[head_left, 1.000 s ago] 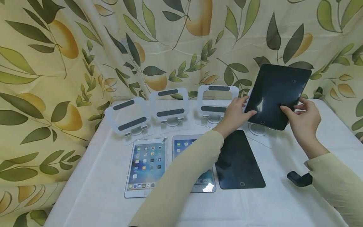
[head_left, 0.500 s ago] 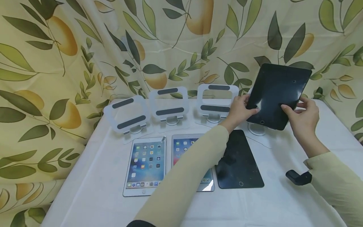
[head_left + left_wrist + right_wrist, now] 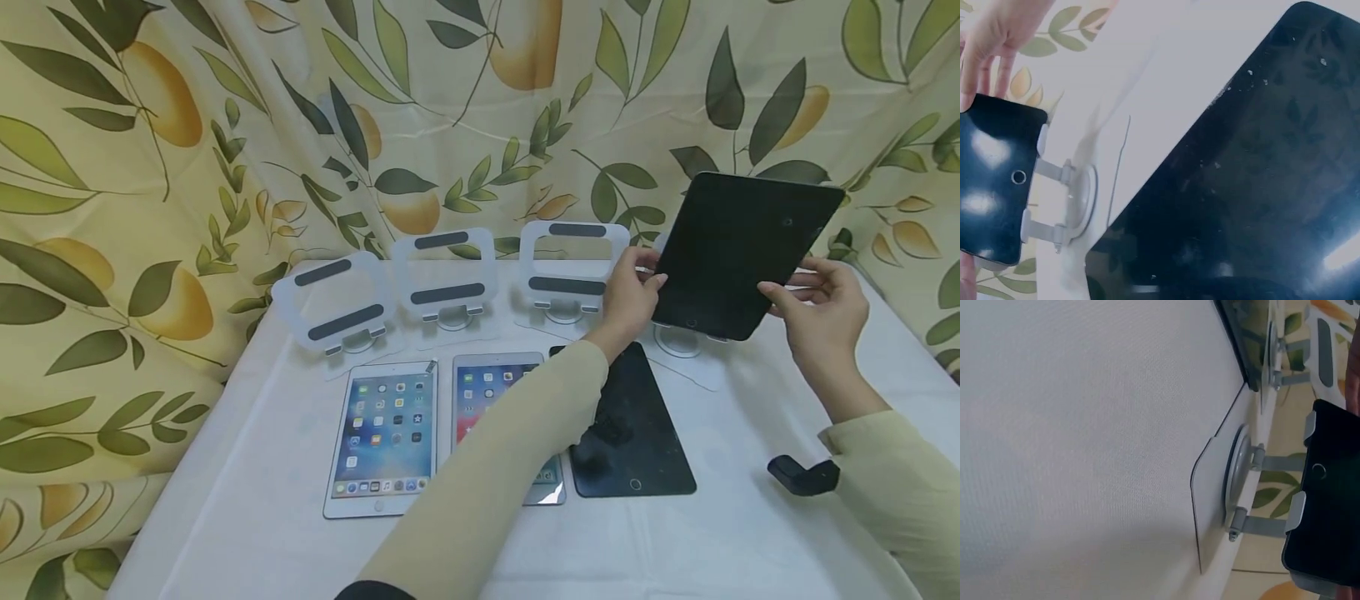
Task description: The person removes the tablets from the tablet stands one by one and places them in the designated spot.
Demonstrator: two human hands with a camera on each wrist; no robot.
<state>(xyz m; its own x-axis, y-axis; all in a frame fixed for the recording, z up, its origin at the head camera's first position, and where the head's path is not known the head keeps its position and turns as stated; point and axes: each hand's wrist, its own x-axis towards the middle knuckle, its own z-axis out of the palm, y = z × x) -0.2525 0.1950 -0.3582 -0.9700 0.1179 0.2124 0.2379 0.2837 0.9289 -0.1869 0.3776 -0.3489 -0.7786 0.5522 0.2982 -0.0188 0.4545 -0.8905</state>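
Note:
A black tablet (image 3: 742,254) leans upright on the rightmost white stand (image 3: 677,342), which is mostly hidden behind it. In the left wrist view the stand's two lower clips hold the tablet's bottom edge, beside the round home button (image 3: 1019,177). My left hand (image 3: 628,292) pinches the tablet's left edge, thumb in front at the edge. On the opposite edge my right hand (image 3: 825,321) grips with its thumb in front and fingers behind. Fingers of both hands show at the tablet's sides in the right wrist view.
Three bare stands (image 3: 337,304) with dark pads stand left of it. In front lie a white tablet (image 3: 386,437), a second lit tablet (image 3: 480,392) partly under the left sleeve, and a black tablet (image 3: 637,433). A patterned curtain (image 3: 480,108) hangs behind the table.
The tablet's top has swung slightly to the right. My left thumb has drawn back from the screen to the edge, and my right hand has shifted a little to the right.

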